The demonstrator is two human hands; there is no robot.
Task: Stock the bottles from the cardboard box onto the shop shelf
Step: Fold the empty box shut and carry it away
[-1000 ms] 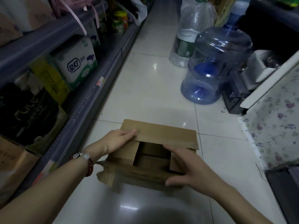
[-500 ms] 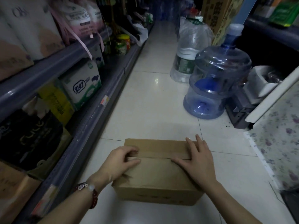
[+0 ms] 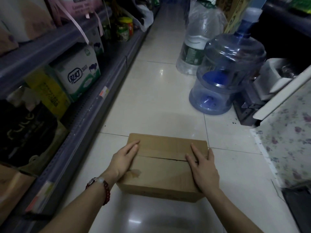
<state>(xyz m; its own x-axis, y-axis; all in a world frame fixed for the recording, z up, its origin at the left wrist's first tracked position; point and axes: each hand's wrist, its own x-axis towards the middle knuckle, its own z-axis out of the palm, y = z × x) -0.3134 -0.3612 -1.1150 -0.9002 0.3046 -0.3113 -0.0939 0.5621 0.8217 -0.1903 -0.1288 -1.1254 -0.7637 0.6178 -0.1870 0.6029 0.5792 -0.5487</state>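
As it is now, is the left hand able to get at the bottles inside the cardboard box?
Probably not yet. The cardboard box has its top flaps folded shut, and the left hand and right hand both lie flat on them. No bottles are visible; the flaps must open first.

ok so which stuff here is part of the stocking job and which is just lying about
Part of the job:
cardboard box, flaps shut
left hand and right hand, flat on its top
shop shelf

Just lying about:
blue water jug
clear water bottle
flowered cloth
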